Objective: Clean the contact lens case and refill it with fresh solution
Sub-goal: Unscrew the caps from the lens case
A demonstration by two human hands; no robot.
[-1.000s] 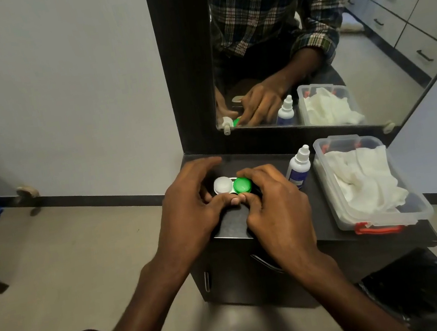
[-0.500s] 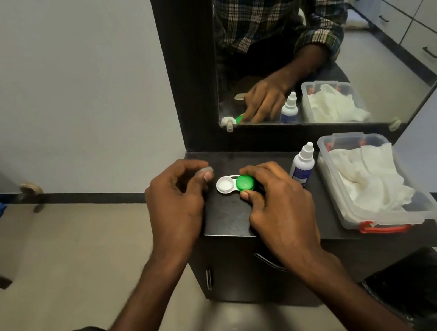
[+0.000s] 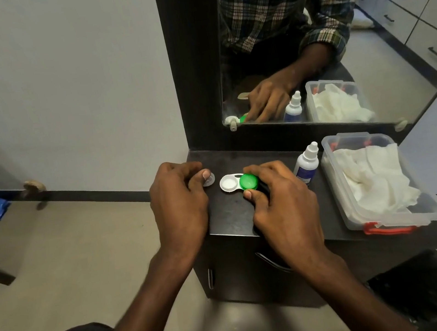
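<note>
White cap [image 3: 208, 180] is pinched by the left hand [image 3: 180, 209] beside the case [image 3: 236, 183]; green cap [image 3: 249, 181], gripped by the right hand [image 3: 282, 206], is judged next for unscrewing.

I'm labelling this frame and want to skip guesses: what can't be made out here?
- Open well: liquid or dry, too small to tell in the head view.
- Bottle label: too small, lower part behind the right hand.
- White cap: mostly under the left hand's thumb.
- Case under the green cap: covered by the right grip.
- Box: cloth hides what lies beneath.
</note>
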